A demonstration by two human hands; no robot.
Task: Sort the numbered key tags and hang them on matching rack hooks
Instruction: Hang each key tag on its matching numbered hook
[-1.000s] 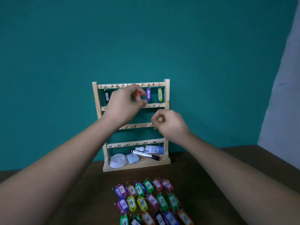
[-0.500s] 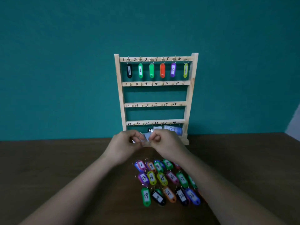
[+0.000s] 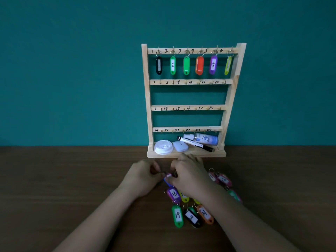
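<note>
Both hands have come down from the front of the rack to the table since half a second ago, and a second ago they were up at the top row of hooks. Now a blue tag with a white label sits between them at the far edge of the loose pile, tilted, its lower end toward the purple tag marked 13. The left hand has its fingers curled in, pinching at the blue tag's ring end. The right hand is curled over the same tag from the right and pinches it too.

Nearer lie a green tag marked 19, a black tag and an orange tag marked 21. Pink tags lie right of the right wrist. The right forearm hides more of the pile.

Just beyond the hands the wooden rack stands against the teal wall. Six tags hang on its top rail: black, green with a 2, green, orange, purple with a 5 and yellow-green. The lower rails carry the numbers 7 to 24. On its base shelf are a white lid, a small white case, a marker and a spray bottle. All of it stands on the dark wooden table.
</note>
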